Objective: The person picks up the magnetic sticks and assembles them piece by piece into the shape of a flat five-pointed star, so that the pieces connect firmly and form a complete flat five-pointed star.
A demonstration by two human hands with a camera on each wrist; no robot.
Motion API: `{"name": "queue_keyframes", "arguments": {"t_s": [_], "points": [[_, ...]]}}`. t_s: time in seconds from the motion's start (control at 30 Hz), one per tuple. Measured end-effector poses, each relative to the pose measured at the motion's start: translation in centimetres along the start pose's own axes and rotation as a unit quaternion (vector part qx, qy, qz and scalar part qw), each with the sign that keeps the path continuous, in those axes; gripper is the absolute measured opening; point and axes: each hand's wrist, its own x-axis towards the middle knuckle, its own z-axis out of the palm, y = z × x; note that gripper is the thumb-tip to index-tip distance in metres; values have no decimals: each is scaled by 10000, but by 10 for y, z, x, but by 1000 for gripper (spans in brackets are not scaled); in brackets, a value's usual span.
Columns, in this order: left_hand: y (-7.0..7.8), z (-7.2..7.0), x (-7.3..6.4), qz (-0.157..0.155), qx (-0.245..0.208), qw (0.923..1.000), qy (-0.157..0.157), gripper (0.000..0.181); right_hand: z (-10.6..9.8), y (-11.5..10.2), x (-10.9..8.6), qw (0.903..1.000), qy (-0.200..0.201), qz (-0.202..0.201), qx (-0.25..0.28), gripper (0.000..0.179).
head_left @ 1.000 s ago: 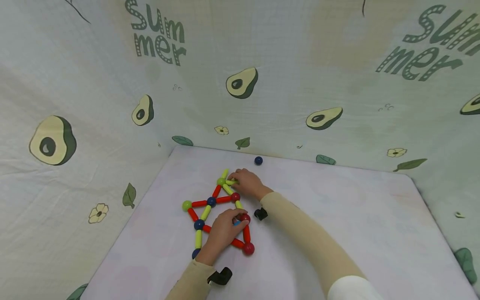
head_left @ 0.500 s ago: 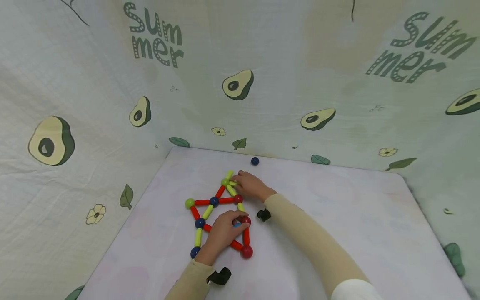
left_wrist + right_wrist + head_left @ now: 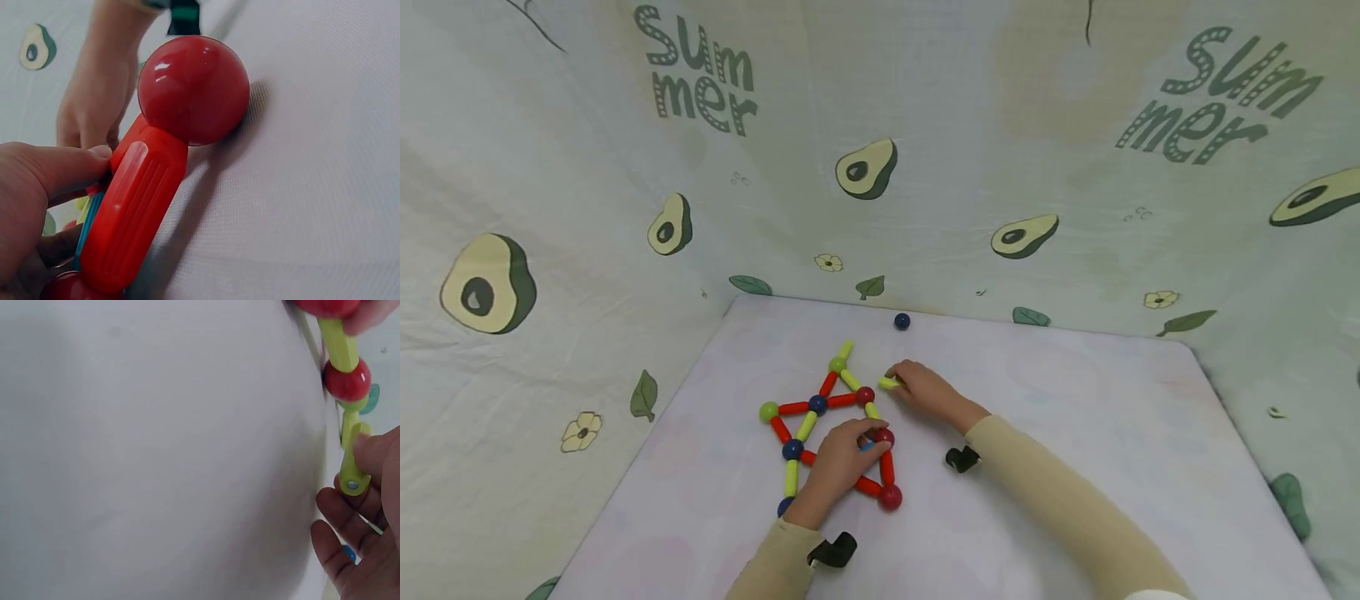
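My right hand (image 3: 922, 388) pinches a loose yellow-green magnetic rod (image 3: 355, 464) between thumb and finger, right of the structure. The round metal tip at one end of the rod shows in the right wrist view. My left hand (image 3: 838, 460) holds the structure's right side, thumb and fingers around a red ball (image 3: 886, 437). A blue piece (image 3: 868, 447) shows partly beneath that hand. The structure joins red rods (image 3: 793, 408), yellow-green rods and red, blue and green balls. At its far tip a green ball (image 3: 837, 365) bears an upright-looking yellow-green rod (image 3: 846, 349).
A loose dark blue ball (image 3: 902, 321) lies near the table's back edge. The pale table (image 3: 1037, 400) meets a hanging cloth (image 3: 955, 167) printed with avocados behind and at the left. A red corner ball (image 3: 891, 497) sits at the structure's near right.
My right hand has drawn the yellow-green rod off the far green ball and moved right and nearer with it. The left hand keeps its hold on the structure. The head view has shifted slightly.
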Motion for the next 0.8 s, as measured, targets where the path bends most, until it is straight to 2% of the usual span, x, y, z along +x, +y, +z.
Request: {"name": "queue_keyframes", "arguments": {"t_s": [0.17,0.33,0.57,0.8], "points": [[-1,0,2,-28,-54,10000,-30,35,-2,5,-37,9993,-8,112,357,19],[-2,1,3,-33,-34,10000,-26,35,-6,6,-65,9975,-230,-220,631,18],[0,0,2,-35,-32,10000,-8,34,-5,-1,-74,9939,-447,-787,637,18],[2,0,0,-19,-9,10000,16,33,0,-4,-76,9951,-320,-769,532,21]]}}
